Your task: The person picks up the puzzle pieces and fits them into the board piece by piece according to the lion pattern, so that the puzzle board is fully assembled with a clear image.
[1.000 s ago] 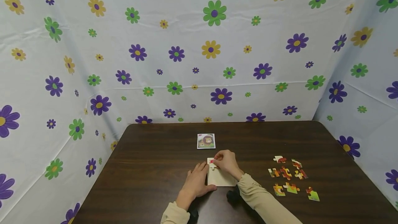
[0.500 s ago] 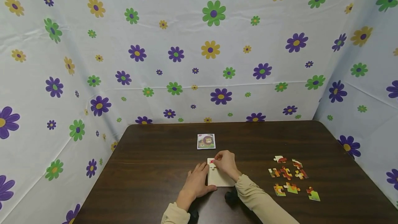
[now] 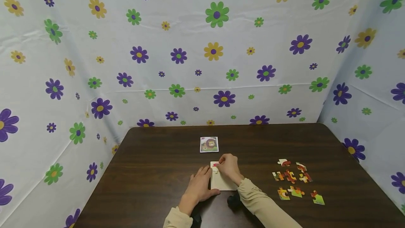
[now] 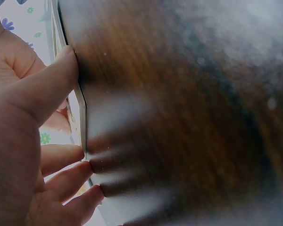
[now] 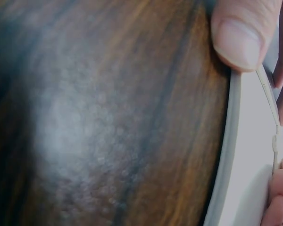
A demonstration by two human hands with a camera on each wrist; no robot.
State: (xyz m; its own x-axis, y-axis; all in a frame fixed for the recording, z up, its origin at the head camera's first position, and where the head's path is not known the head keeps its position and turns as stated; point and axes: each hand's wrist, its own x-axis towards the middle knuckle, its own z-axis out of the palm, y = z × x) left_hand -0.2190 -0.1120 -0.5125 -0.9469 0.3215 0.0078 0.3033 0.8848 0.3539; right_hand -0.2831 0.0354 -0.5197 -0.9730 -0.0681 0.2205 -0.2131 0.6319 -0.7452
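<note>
A pale square puzzle board (image 3: 224, 184) lies on the dark wooden table. My left hand (image 3: 199, 185) rests beside it, fingers extended against its left edge and thumb near the front corner. In the left wrist view, the thumb (image 4: 59, 75) and fingertips touch the board's rim. At the board's upper left corner sits a white and pink puzzle piece (image 3: 215, 165). My right hand (image 3: 230, 168) pinches this piece, partly covering it. The right wrist view has the board's raised rim (image 5: 229, 141) up close, under a fingertip; the piece's fit there cannot be told.
Several loose puzzle pieces (image 3: 290, 176) in orange, green and white lie on the table to the right. Behind the board is a square lion picture card (image 3: 209, 144). A flowered white curtain (image 3: 190, 45) hangs around the table (image 3: 152, 171).
My right forearm has shifted slightly left, while the right fingers stay at the piece in the corner. The left hand keeps its place at the board's edge.
</note>
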